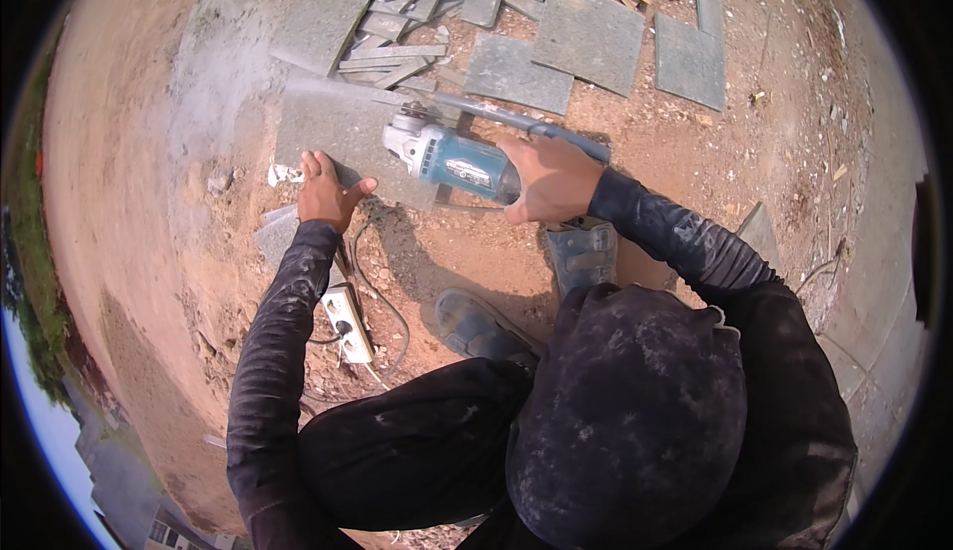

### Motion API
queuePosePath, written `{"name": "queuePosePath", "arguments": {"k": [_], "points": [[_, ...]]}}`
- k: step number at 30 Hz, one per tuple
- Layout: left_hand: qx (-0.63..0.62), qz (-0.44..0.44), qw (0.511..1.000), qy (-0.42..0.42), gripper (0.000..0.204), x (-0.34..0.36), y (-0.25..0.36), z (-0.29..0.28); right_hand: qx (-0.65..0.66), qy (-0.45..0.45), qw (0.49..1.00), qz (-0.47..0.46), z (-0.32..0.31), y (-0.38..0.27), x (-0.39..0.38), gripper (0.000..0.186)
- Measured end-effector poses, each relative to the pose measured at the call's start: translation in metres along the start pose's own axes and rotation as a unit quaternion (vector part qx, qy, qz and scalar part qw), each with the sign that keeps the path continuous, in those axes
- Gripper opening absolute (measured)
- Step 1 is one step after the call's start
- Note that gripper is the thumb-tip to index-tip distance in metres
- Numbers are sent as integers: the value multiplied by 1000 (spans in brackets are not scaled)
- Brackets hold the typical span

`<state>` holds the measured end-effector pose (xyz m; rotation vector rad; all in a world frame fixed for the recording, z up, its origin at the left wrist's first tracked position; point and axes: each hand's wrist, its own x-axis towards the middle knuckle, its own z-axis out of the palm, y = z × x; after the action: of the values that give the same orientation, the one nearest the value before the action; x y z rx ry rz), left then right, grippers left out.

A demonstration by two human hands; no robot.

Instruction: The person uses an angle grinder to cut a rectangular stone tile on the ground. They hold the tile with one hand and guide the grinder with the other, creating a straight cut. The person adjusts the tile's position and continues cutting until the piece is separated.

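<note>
Around you is bare soil [804, 212], with loose slabs [588, 36] heaped on the far side. The grey slab [316, 131] in front of you lies just far of your left hand [328, 196] and well to the left of your right hand [551, 181], so your left is nearer to it. A grey tube [536, 127] lies just far of the teal angle grinder [465, 165]. The grinder's long axis runs left to right, its head leftmost and slightly farther from you, over the right part of the slab; whether the disc touches stone is too blurred to tell. To the near side of your left hand sits a white power strip [347, 325]. Of your hands, the right is wrapped around the grinder's rear body, and the left rests on the slab's near edge, fingers extended, grasping nothing.
</note>
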<state>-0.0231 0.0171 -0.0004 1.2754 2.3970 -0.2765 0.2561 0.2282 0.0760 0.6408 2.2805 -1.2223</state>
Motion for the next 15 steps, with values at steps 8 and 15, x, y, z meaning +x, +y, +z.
{"name": "queuePosePath", "arguments": {"k": [8, 15], "points": [[-9, -4, 1000, -5, 116, 1, 2, -4, -29, 21, 999, -17, 3, -6, 13, 81], [7, 17, 1000, 19, 113, -1, 1, -2, -26, 33, 998, -42, 8, -9, 26, 83]]}}
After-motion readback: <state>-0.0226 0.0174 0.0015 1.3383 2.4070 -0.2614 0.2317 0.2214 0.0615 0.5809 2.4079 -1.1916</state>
